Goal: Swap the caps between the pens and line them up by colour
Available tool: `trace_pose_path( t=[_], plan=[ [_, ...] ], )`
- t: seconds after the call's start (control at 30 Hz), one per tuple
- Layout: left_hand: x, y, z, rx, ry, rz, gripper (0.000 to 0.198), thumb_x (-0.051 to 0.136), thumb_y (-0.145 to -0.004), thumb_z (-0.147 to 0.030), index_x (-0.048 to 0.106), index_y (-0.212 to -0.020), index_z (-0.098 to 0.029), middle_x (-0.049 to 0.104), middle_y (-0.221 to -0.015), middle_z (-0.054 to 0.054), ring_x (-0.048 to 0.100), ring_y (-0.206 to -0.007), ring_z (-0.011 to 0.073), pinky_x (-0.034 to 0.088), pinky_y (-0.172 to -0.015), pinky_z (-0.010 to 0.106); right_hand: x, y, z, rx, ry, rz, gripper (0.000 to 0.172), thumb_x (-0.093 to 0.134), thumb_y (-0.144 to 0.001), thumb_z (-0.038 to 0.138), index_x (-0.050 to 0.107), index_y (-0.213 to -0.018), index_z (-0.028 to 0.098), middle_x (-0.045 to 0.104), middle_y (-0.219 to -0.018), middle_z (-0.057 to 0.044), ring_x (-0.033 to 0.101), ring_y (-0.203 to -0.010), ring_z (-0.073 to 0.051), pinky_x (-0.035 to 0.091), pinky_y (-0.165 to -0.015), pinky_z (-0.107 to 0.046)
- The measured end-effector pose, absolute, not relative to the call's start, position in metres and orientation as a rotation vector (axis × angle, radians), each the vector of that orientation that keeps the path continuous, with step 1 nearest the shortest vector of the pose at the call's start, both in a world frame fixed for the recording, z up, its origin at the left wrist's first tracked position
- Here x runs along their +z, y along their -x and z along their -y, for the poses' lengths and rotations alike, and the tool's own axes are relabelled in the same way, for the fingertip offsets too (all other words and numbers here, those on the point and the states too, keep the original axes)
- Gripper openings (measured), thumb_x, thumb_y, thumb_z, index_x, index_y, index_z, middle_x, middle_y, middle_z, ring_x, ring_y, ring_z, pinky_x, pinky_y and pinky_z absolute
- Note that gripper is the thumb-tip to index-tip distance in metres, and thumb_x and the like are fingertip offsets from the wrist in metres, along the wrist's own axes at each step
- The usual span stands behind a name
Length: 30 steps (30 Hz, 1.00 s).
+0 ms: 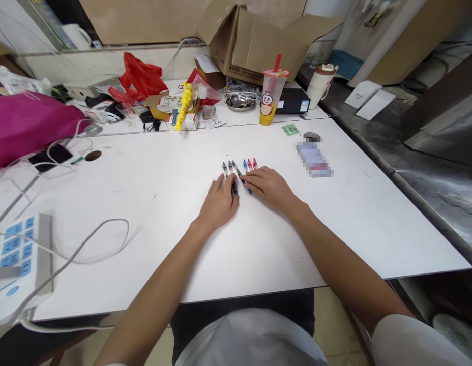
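Observation:
A short row of click pens lies on the white table in front of me. Two black pens (225, 167) run beneath the fingers of my left hand (217, 204), whose thumb and forefinger sit around the dark barrel of one. A third black pen (237, 170) slants towards my right hand (269, 189), and its fingertips close on that pen. Under the same hand, a blue pen (244, 164) and two red pens (250, 163) show their upper ends. A teal pen end peeks out below the right fingers; which pen it belongs to, I cannot tell.
A drink cup (268, 104) with a red straw, a cardboard box (255, 43), a red bag (139, 76) and a yellow stick-like toy (184, 104) stand along the back. A blurred-out object (314, 158) lies right. A power strip (20, 254) and cables occupy the left.

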<state>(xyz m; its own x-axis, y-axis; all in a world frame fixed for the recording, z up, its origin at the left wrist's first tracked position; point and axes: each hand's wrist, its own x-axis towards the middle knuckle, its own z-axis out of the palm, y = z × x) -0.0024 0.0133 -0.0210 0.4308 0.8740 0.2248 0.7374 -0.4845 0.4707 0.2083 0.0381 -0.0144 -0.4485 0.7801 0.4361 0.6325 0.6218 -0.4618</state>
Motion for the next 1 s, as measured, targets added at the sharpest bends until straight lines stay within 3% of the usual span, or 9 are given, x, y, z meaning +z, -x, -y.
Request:
trace_pose_path(
  t=[0.2,0.3,0.4,0.47,0.63,0.77,0.83,0.9,1.0],
  plan=[
    [-0.026,0.002,-0.013,0.628,-2.400,-1.372,0.062,0.041,-0.100,-0.025,0.025,-0.158,-0.012,0.044,-0.159,0.018,0.022,-0.156,0.0404,0.023,-0.124,0.062,-0.011,-0.198,-0.030,0.864,1.181,1.602,0.034,0.061,-0.098,0.046,0.073,-0.123,0.027,0.079,-0.110,-0.006,0.074,-0.104,-0.024,0.057,-0.094,-0.044],
    [-0.025,0.003,-0.013,0.685,-2.351,-1.337,0.063,0.044,-0.099,-0.026,0.026,-0.159,-0.014,0.043,-0.161,0.017,0.017,-0.157,0.0403,0.020,-0.125,0.063,-0.008,-0.196,-0.030,0.949,1.074,1.430,0.037,0.067,-0.094,0.049,0.073,-0.121,0.024,0.080,-0.110,-0.008,0.076,-0.100,-0.024,0.058,-0.097,-0.045],
    [-0.018,0.003,-0.012,0.878,-2.183,-1.300,0.070,0.055,-0.097,-0.031,0.026,-0.159,-0.016,0.031,-0.167,0.017,0.015,-0.158,0.0383,0.015,-0.127,0.062,-0.002,-0.195,-0.028,0.988,0.958,1.371,0.036,0.071,-0.090,0.048,0.074,-0.117,0.025,0.080,-0.107,-0.007,0.077,-0.094,-0.023,0.059,-0.096,-0.045],
    [-0.010,0.002,-0.011,1.096,-1.892,-1.269,0.068,0.059,-0.097,-0.039,0.033,-0.155,-0.018,0.032,-0.167,0.018,0.026,-0.156,0.0347,0.021,-0.127,0.057,0.003,-0.194,-0.024,1.033,0.886,1.374,0.033,0.073,-0.090,0.047,0.076,-0.114,0.025,0.080,-0.103,-0.007,0.077,-0.090,-0.022,0.060,-0.092,-0.044],
    [0.012,0.005,-0.007,1.305,-0.940,-0.998,0.042,0.054,-0.100,-0.050,0.055,-0.125,-0.016,0.062,-0.142,0.022,0.068,-0.122,0.0297,0.051,-0.110,0.048,0.006,-0.188,-0.015,1.221,0.746,1.454,0.022,0.076,-0.088,0.040,0.078,-0.102,0.022,0.079,-0.089,-0.005,0.074,-0.080,-0.019,0.059,-0.083,-0.038],
    [0.021,0.012,-0.005,1.344,-0.763,-0.909,0.029,0.067,-0.097,-0.039,0.060,-0.112,-0.016,0.074,-0.124,0.017,0.075,-0.109,0.0238,0.059,-0.099,0.037,0.003,-0.179,-0.013,1.491,0.752,1.392,0.031,0.072,-0.089,0.049,0.073,-0.104,0.022,0.074,-0.083,-0.003,0.067,-0.070,-0.015,0.052,-0.063,-0.029],
    [0.021,0.013,-0.004,1.312,-0.770,-0.869,0.027,0.070,-0.095,-0.037,0.062,-0.108,-0.016,0.075,-0.120,0.016,0.075,-0.109,0.0233,0.060,-0.095,0.034,0.003,-0.174,-0.011,1.769,0.803,1.368,0.047,0.054,-0.096,0.064,0.070,-0.103,0.020,0.070,-0.074,-0.003,0.059,-0.057,-0.013,0.043,-0.051,-0.027],
    [0.020,0.013,-0.003,1.300,-0.789,-0.864,0.027,0.073,-0.093,-0.039,0.063,-0.104,-0.016,0.076,-0.117,0.015,0.075,-0.110,0.0239,0.061,-0.093,0.033,0.006,-0.172,-0.009,1.937,0.873,1.464,0.059,0.037,-0.099,0.070,0.066,-0.090,0.019,0.062,-0.061,-0.001,0.050,-0.049,-0.013,0.038,-0.047,-0.028],
    [0.017,0.009,-0.002,1.335,-0.814,-0.931,0.030,0.075,-0.090,-0.043,0.062,-0.097,-0.017,0.077,-0.112,0.015,0.076,-0.107,0.0246,0.062,-0.085,0.030,0.009,-0.172,-0.005,1.624,1.024,1.774,0.049,0.042,-0.101,0.063,0.056,-0.077,0.022,0.056,-0.057,0.003,0.047,-0.051,-0.013,0.039,-0.053,-0.028]
  ],
)
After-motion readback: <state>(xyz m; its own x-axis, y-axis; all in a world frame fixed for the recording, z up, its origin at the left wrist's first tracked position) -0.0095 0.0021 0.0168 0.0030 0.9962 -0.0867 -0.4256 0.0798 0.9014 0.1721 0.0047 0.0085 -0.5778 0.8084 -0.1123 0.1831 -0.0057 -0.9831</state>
